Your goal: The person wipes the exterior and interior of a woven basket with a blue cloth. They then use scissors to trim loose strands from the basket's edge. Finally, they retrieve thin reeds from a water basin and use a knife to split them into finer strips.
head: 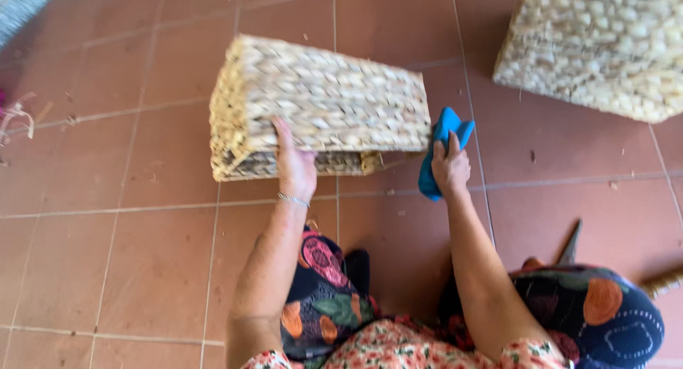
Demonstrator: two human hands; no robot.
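we see our left hand (295, 166) gripping the near edge of a woven basket (320, 106) lying on the tiled floor (142, 234), our right hand (449, 166) pressing a blue cloth (440, 138) against its right end, a second woven basket (605, 49) well apart at upper right

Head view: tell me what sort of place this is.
Probably a home or small workshop floor where baskets are woven or finished. The left hand steadies a woven basket on terracotta floor tiles, the right hand holds a blue cloth, and a second woven piece sits nearby.
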